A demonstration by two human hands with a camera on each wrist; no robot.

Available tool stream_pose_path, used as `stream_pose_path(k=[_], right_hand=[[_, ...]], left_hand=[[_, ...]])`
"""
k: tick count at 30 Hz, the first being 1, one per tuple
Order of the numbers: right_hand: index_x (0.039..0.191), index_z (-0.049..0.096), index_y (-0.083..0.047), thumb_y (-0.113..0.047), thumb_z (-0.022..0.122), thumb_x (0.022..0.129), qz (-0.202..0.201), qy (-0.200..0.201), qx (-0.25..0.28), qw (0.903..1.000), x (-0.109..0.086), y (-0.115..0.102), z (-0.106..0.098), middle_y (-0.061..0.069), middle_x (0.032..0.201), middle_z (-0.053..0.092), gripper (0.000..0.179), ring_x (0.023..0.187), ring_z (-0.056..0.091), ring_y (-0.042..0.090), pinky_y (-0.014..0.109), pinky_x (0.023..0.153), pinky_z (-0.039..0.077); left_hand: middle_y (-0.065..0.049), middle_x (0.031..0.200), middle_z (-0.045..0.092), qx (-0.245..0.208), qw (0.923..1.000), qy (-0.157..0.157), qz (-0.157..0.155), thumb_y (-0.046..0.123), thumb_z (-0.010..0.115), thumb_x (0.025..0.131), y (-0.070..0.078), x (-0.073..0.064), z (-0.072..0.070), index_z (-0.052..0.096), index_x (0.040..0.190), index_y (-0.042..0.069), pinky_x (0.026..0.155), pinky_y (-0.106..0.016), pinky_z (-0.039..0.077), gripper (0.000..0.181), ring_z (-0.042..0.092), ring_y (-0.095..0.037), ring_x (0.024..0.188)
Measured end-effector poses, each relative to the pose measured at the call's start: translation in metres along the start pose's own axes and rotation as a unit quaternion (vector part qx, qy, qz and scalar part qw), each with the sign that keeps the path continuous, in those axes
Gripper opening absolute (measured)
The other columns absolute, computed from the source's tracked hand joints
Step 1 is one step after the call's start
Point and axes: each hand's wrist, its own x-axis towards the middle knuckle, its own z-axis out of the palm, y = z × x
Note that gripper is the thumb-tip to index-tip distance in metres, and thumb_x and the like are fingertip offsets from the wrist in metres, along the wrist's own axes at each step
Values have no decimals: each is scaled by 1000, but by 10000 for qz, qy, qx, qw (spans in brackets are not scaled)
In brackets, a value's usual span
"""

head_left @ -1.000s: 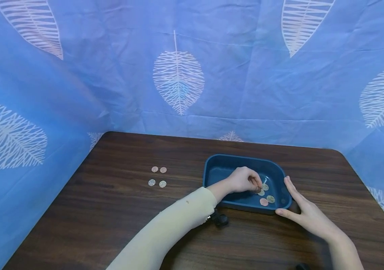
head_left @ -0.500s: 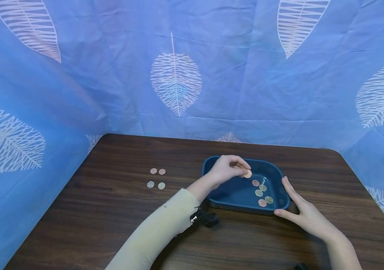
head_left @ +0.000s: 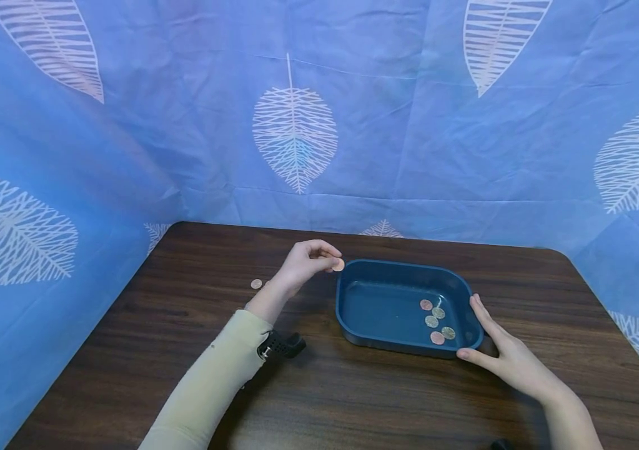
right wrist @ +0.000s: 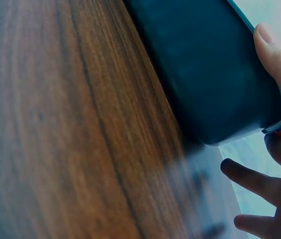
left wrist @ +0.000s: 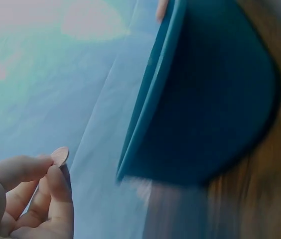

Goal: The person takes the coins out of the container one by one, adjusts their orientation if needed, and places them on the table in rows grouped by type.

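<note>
My left hand [head_left: 303, 265] pinches a copper-coloured coin [head_left: 338, 265] between thumb and fingertips, just past the left end of a dark blue rectangular bin [head_left: 392, 345]. The left wrist view shows this coin [left wrist: 60, 156] held by its edge, level with the bin's rim. My right hand [head_left: 513, 362] rests at the bin's right end, thumb at the front corner and forefinger along the rim, its other fingers spread in the right wrist view. Inside the bin, toward its right side, lie several coins [head_left: 431, 321], some copper and some silvery or brassy.
On the dark wooden table [head_left: 386, 400], a copper coin [head_left: 256, 284] lies left of the bin, partly beside my left wrist; the other coins there are hidden behind the arm. A blue cloth [head_left: 375, 156] with white leaf prints hangs behind the table.
My left hand picked a copper coin out of the bin and carried it left, past the bin's left rim. My right hand and the bin stayed in place.
</note>
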Motion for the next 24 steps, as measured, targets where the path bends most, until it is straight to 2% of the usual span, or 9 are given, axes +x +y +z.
stream_pose_path(k=[3,6,11,12,14,17,19,24], right_hand=[[153,-7,-31,-33,65,92,-5,-5,20,10000,0,0,0,0,158,-10,94,133,15,57,76,85,24],[153,-7,-31,-33,65,92,-6,0,44,10000,0,-1,1,0,158,-10,94,134,15,57,76,85,24],[153,-7,-31,-33,65,92,-26,12,31,10000,0,-1,1,0,158,-10,94,134,14,57,76,86,24],[153,-7,-30,-33,65,92,-29,13,30,10000,1,-1,1,0,158,-10,94,134,14,57,76,86,24],[153,-7,-30,-33,65,92,-31,10,31,10000,1,-1,1,1,158,-10,94,134,14,57,76,86,24],[153,-7,-31,-34,65,92,-11,5,20,10000,1,-2,1,2,158,-10,94,134,14,57,76,86,24],[153,-7,-31,-34,65,92,5,3,10,10000,1,-2,1,3,158,-9,94,134,15,57,76,86,25],[153,-7,-30,-33,65,92,3,10,-6,10000,1,-3,2,6,158,-9,94,133,15,57,76,85,25]], left_hand=[[-11,95,68,130,9997,190,-60,6,67,90,-2,-5,-22,68,102,0,86,-52,48,13,56,-47,96],[-11,94,67,500,9981,283,-202,7,67,90,-5,-9,-42,69,102,1,88,-55,46,13,57,-46,96],[-10,91,65,1284,9903,216,-490,6,64,91,-18,-13,-66,67,106,-3,86,-50,48,18,61,-33,87],[-10,90,65,1410,9883,185,-549,5,64,91,-21,-13,-69,67,106,-4,84,-48,49,18,61,-30,84],[-10,89,65,1452,9867,79,-727,4,63,91,-29,-13,-74,66,106,-5,68,-42,49,18,58,-27,76],[-9,88,64,1472,9840,-46,-1005,4,63,91,-38,-13,-77,68,105,-3,51,-32,37,16,56,-25,72],[-8,87,64,1501,9823,-82,-1115,5,63,92,-43,-13,-78,69,103,-1,47,-30,30,14,55,-26,73],[-5,85,66,2000,9741,-20,-1054,4,64,91,-48,-14,-76,73,96,4,49,-27,37,11,58,-24,76]])
